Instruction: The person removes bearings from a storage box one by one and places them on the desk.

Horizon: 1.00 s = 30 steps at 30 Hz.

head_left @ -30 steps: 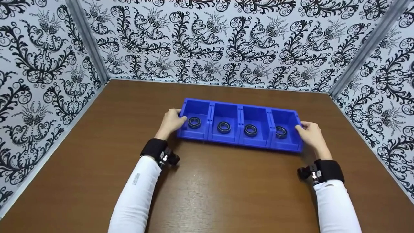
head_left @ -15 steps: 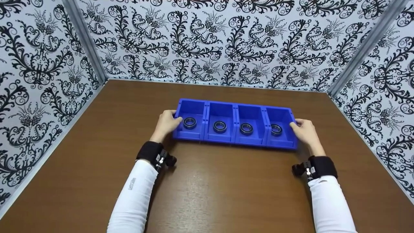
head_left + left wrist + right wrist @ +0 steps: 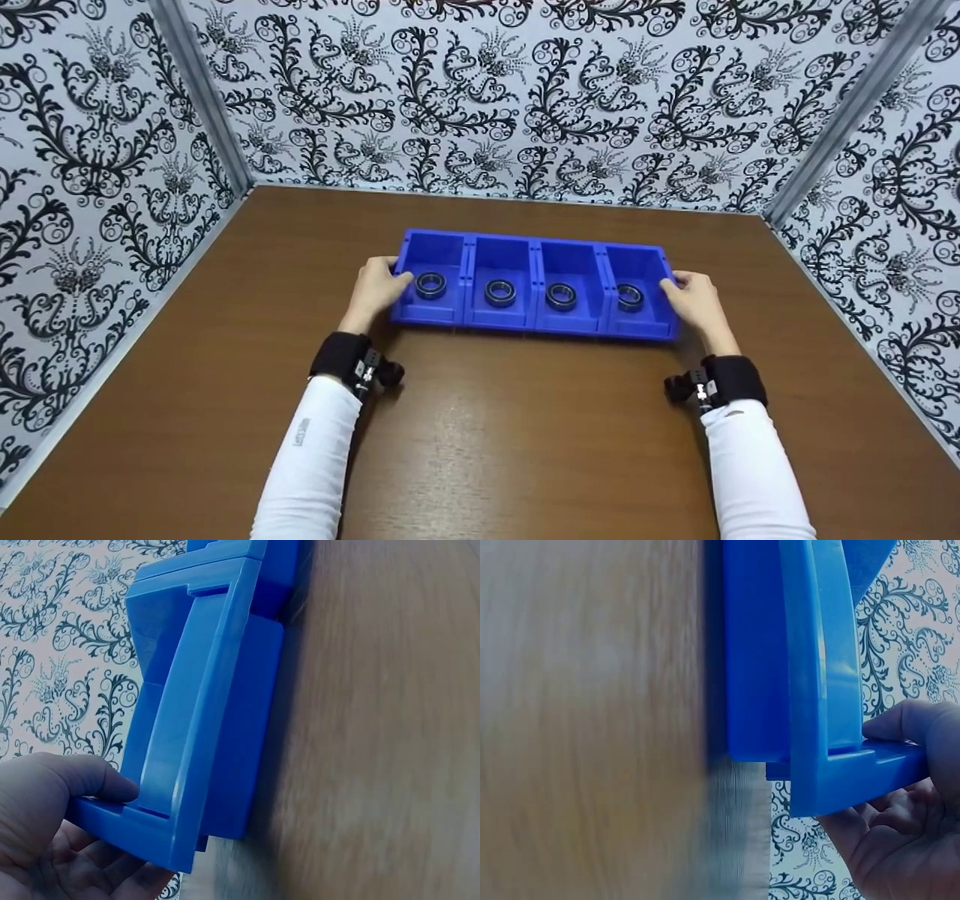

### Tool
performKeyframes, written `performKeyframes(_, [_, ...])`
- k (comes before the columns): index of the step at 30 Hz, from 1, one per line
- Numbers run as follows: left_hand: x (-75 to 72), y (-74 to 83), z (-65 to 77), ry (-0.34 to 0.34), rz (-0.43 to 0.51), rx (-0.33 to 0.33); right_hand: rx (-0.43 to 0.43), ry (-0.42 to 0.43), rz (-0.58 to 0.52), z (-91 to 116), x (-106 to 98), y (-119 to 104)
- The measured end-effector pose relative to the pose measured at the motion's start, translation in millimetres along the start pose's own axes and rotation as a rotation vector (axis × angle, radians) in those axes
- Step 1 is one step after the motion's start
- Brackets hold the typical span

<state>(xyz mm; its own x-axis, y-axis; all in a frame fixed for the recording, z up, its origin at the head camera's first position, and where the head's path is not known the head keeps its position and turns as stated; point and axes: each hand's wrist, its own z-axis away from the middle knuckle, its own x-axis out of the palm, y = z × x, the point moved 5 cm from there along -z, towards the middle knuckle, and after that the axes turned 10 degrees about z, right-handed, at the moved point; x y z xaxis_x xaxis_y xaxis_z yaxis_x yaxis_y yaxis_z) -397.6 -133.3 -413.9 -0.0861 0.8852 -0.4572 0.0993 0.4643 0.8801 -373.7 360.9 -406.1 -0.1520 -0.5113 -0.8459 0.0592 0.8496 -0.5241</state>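
Observation:
A row of joined blue bins spans the space between both hands, one dark ring-shaped bearing lying in each compartment. The leftmost bearing and the rightmost bearing lie nearest the hands. My left hand grips the row's left end wall, thumb over the rim and fingers curled beneath, as the left wrist view shows at the blue bin. At the opposite end my right hand holds the wall the same way, its thumb inside the bin in the right wrist view. The bearings are hidden in both wrist views.
The brown wooden table extends in front of the bins and to both sides. Behind it stands a patterned wall, with similar panels at left and right joined by grey corner posts.
Both hands have moved left together, carrying the blue bins along. The row's right end has also come slightly farther back. The bearings stay in their compartments, and both grips are kept.

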Motion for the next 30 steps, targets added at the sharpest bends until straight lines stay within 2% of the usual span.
performKeyframes(10, [-10.2,-3.5,1.2,0.02,0.002,-0.02,-0.03,0.038,0.011,-1.8,5.0,-11.6])
performKeyframes(30, [-26.0,-14.0,0.6,0.033,0.013,-0.041,-0.027,0.019,-0.01,0.5,14.6,-29.4])
